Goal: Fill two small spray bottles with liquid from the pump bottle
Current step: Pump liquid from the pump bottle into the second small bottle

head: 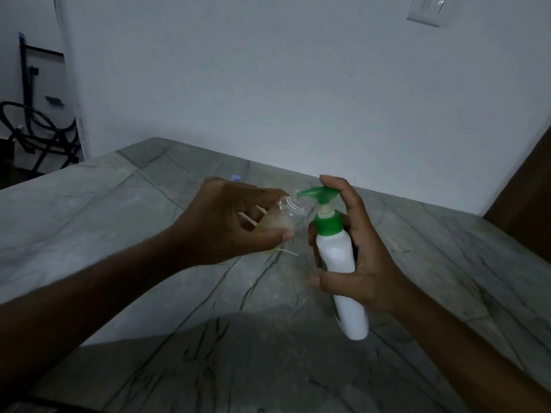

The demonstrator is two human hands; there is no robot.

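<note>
Left hand (229, 222) tilts spray bottle (78, 217) to pump bottle (340, 263) nozzle; right hand (363, 263) grips pump bottle, forefinger on top.

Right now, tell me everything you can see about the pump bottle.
The pump bottle is a slim white, plastic-looking cylinder with a green collar and a green pump head. It is held off the grey stone-look counter, tilted with its top leaning left. The right hand grips its body, with the forefinger on top of the pump head. Its nozzle meets the open threaded neck of the small clear bottle held in the left hand.

Grey veined stone table (125, 222) bears a small purple cap (235, 177) near the wall
</note>
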